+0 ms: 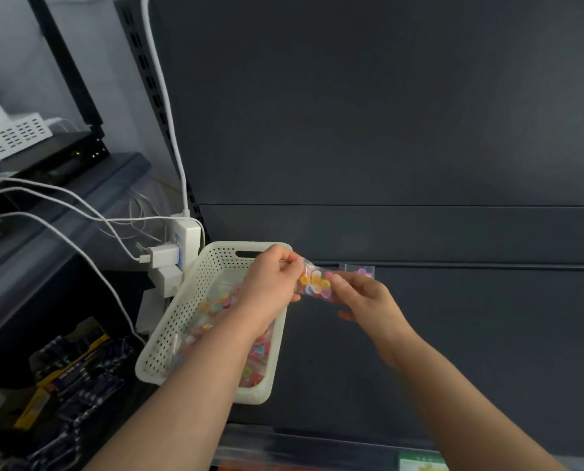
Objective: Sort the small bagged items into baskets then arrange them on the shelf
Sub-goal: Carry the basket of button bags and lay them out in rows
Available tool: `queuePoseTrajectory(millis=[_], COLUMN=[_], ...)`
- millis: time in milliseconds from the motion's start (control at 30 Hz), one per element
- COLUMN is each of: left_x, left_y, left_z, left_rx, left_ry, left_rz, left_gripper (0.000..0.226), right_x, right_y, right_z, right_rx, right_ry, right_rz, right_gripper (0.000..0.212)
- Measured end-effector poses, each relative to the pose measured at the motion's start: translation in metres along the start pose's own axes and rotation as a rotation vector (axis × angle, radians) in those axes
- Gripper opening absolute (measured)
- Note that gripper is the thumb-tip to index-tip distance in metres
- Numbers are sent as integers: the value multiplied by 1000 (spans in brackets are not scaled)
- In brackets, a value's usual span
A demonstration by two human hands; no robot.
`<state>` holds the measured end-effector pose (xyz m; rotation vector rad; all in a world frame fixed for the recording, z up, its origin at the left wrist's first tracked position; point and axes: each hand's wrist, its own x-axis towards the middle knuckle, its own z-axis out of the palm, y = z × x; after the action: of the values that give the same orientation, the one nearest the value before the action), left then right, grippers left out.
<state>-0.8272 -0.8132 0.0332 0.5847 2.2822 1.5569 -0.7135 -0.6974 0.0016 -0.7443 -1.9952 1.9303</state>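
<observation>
A cream perforated basket (195, 294) stands on the dark shelf (454, 334) at its left end, holding several clear bags of colourful small pieces. My left hand (272, 280) and my right hand (369, 297) both pinch one small clear bag (316, 282) of coloured beads, held just right of the basket's far corner. Another small bag (360, 270) lies on the shelf behind my right hand, partly hidden by it.
A white power strip (181, 246) with plugs and cables hangs left of the basket. A white slotted box (15, 136) sits on a side shelf at far left. Dark packaged goods (69, 379) fill the lower left. The shelf's front rail carries a green label (420, 464).
</observation>
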Motion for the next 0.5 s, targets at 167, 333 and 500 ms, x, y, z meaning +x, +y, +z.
queuePoseTrajectory(millis=[167, 333, 500], left_x=[-2, -4, 0], left_y=[-2, -7, -19], left_z=[48, 84, 104], left_rx=[41, 43, 42], left_ry=[-68, -67, -26], left_rz=[-51, -164, -285], left_gripper=[10, 5, 13], right_x=[2, 5, 10], right_y=[10, 27, 43], right_z=[-34, -62, -78], right_rx=[160, 207, 151], right_ry=[130, 174, 62], right_rz=[55, 151, 210], right_gripper=[16, 19, 28])
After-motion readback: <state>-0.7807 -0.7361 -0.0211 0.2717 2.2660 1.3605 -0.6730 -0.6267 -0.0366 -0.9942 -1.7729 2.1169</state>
